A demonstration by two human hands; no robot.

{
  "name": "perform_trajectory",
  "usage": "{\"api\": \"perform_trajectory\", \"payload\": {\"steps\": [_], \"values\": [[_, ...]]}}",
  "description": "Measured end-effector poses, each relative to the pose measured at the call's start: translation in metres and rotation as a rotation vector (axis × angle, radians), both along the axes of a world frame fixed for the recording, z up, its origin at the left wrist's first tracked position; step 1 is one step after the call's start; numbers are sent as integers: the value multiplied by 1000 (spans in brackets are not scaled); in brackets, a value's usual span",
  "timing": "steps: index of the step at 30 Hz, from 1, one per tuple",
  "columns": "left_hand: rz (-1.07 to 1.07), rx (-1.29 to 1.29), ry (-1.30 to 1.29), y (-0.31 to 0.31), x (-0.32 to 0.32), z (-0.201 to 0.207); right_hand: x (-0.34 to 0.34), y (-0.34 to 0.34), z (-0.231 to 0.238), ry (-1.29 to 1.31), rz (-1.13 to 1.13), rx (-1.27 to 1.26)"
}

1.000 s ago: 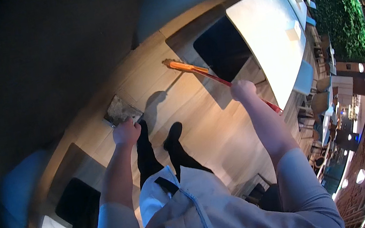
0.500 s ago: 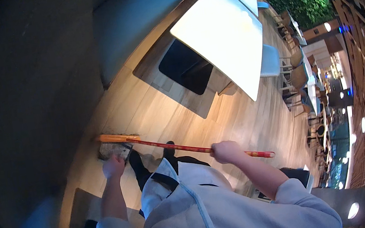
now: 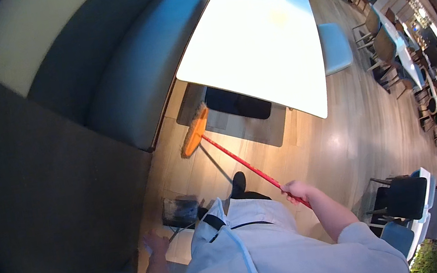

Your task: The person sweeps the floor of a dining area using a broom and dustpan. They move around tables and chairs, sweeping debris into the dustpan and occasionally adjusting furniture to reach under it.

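My right hand (image 3: pixel 297 192) is wrapped round the red handle of a broom (image 3: pixel 244 163). Its orange head (image 3: pixel 195 131), edged with brownish bristles, is out to the front left, beside the dark shadow under the near table. At the lower left, my left hand (image 3: pixel 156 242) has its fingers curled at the thin handle of a dustpan (image 3: pixel 180 211); the grip is partly blurred. The dark, worn pan is down by the floor, left of my feet, with its handle slanting past my hand.
A white table (image 3: pixel 256 47) stands ahead, with a blue padded bench (image 3: pixel 156 50) along its left and a light blue chair (image 3: pixel 334 47) at its right. A dark partition (image 3: pixel 73 213) rises at my left. Behind my right arm is a black chair (image 3: pixel 406 197). More tables and chairs line the far right.
The broom head has swung forward and right, away from the dustpan toward the table. My right hand has shifted slightly right and nearer. The view has turned, showing more bench.
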State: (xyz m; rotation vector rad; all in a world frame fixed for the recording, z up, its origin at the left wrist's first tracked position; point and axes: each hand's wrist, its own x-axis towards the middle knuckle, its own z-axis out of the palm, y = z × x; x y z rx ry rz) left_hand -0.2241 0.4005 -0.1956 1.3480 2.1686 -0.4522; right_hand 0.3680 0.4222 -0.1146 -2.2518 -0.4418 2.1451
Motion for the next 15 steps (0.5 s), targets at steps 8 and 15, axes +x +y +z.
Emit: {"api": "perform_trajectory", "payload": {"steps": [8, 15], "values": [[-91, 137, -297, 98, 42, 51, 41, 79, -53, -378, 445, 21], [-145, 24, -499, 263, 48, 32, -6, 103, -30, -588, 641, 226]]}}
